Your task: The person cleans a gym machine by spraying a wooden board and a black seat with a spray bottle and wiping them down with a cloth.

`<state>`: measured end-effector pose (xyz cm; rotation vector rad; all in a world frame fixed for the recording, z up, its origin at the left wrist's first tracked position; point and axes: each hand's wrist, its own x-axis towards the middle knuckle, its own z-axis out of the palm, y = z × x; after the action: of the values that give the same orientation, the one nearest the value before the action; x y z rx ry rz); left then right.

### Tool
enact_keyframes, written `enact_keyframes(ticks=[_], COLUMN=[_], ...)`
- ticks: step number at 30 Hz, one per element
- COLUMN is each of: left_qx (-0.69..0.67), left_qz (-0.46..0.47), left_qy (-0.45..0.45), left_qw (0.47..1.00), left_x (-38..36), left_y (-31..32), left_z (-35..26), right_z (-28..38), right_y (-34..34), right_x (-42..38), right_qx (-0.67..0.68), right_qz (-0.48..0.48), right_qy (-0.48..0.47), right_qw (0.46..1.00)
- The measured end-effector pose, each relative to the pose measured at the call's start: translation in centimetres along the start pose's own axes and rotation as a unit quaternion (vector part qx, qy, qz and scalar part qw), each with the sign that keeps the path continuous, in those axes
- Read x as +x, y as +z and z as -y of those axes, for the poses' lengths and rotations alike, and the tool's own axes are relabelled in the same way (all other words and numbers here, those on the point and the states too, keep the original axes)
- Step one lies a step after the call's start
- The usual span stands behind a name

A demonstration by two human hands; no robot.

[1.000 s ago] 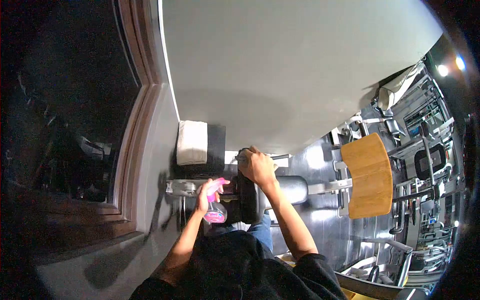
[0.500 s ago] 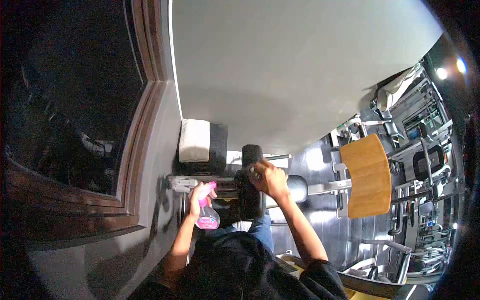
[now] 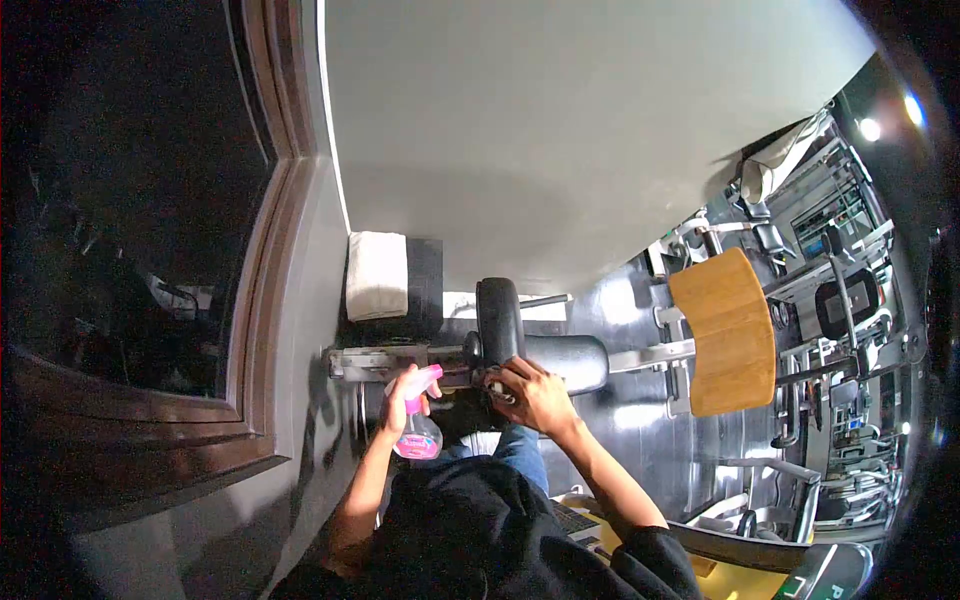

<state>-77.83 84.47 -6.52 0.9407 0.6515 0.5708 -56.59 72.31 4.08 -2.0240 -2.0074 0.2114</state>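
Spray bottle (image 3: 417, 432): clear plastic, pink liquid, pink trigger head, at 7 o'clock of the black round pad (image 3: 499, 318). Left hand (image 3: 403, 393) fingers clenched around its neck. White folded towel (image 3: 377, 275) at 10 o'clock of the pad. Right hand (image 3: 533, 394) fingers pressed on the pad's lower edge; whether they grip anything, can't tell. Padded black roller (image 3: 566, 361) just right. Curved wooden panel (image 3: 727, 333) at 3 o'clock.

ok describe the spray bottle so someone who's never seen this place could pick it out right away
Start at the dark window frame on the left and move right to the grey metal bar of the gym machine. Just below that bar, the left hand grips the spray bottle. It is small and clear with pink liquid and a pink trigger head, the only bright pink thing among black pads and grey steel.
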Motion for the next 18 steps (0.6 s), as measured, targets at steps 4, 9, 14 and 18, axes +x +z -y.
enact_keyframes(ticks=[4,9,14,18], left_qx=[-0.027,-0.020,-0.007,-0.008], left_qz=[0.016,0.011,-0.010,-0.030], left_qy=[-0.003,0.007,-0.004,-0.006], left_qw=[1.000,1.000,1.000,1.000], left_x=[0.2,0.0,-0.3,-0.5], left_y=[-1.0,-1.1,-1.3,-1.5], left_z=[1.0,0.3,0.0,-0.1], right_z=[-0.3,0.3,1.0,-0.2], right_y=[-0.2,1.9,1.5,0.0], right_x=[2.9,8.2,6.9,5.3], right_qx=[-0.002,-0.082,-0.123,-0.114], right_qz=[0.002,-0.031,0.065,0.096], right_qy=[0.038,0.053,-0.004,-0.123], right_qw=[0.999,0.995,0.990,0.981])
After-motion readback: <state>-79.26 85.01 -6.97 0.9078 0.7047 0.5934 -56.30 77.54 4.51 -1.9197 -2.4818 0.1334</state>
